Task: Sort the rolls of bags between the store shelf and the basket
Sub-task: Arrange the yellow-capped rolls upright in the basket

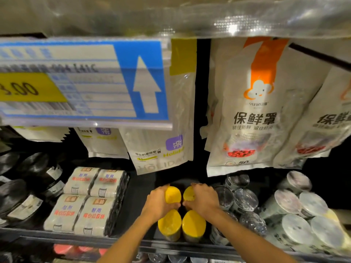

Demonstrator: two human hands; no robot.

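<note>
— What are the hands doing?
— The left hand curls round the rear left roll. The right hand wraps the rear right roll, and the thumbs nearly meet between them.
— And the rolls themselves?
— They stand upright on the store shelf, at six o'clock in the view (bright yellow ends, darker sides). The front left roll and front right roll stand just at six o'clock of the gripped pair, under the wrists.

Store shelf: yellow rolls, grey packs.
</note>
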